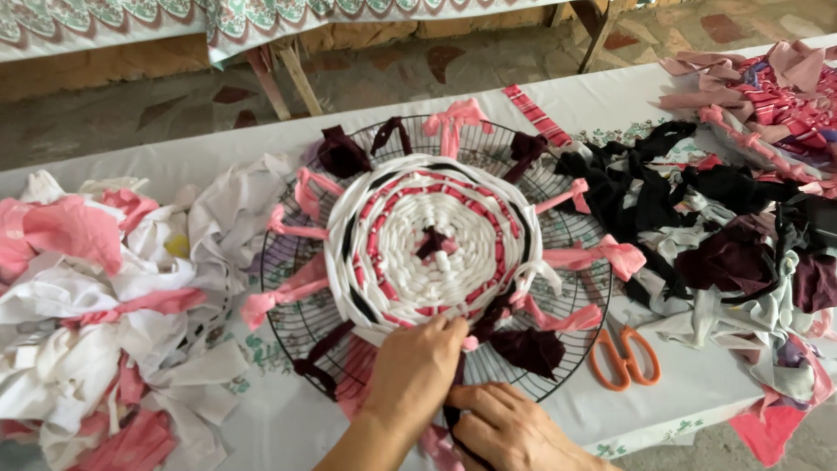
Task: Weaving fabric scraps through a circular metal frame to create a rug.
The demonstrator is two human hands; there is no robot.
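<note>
Head view: two hands weaving rag strips on a round wire grille.
Left hand [417, 371] fingers pinch a dark fabric strip [457, 384] at the woven disc [427, 240] edge; right hand [510, 427] fingers grip the strip lower down. Orange scissors [623, 356] lie beside the wire grille [571, 301] on the surface [689, 384].

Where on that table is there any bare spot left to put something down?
Little. One bare patch of tablecloth lies at the near edge right of the orange scissors; another between the wire rack and the white-pink rag heap. The dark scrap pile crowds the right; both hands work the rack's near rim.
</note>
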